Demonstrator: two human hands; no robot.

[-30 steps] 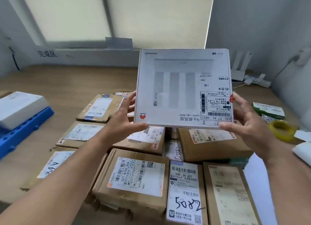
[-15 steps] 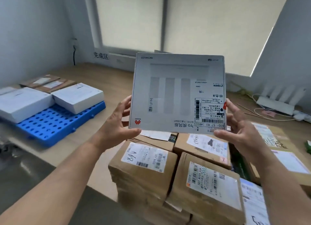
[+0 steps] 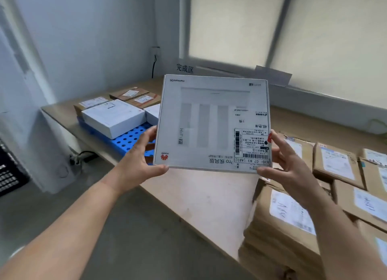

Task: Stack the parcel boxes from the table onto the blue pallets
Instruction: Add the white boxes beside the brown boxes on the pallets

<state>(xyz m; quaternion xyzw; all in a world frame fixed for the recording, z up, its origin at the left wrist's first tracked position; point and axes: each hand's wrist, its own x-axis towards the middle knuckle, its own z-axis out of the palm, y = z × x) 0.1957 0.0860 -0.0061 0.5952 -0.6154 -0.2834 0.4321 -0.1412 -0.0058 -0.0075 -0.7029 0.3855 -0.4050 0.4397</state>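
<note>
One white HUAWEI box, gripped by left hand, right hand, label B30-C7

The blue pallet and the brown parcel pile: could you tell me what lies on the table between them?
In the head view, only bare tabletop shows between blue pallet and brown parcel pile; the held white box hides part.

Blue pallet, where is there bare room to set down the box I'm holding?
Bare: the blue pallet's near strip, in front of the white box; also the table between pallet and brown parcels. Crowded: the pallet's far end.
</note>
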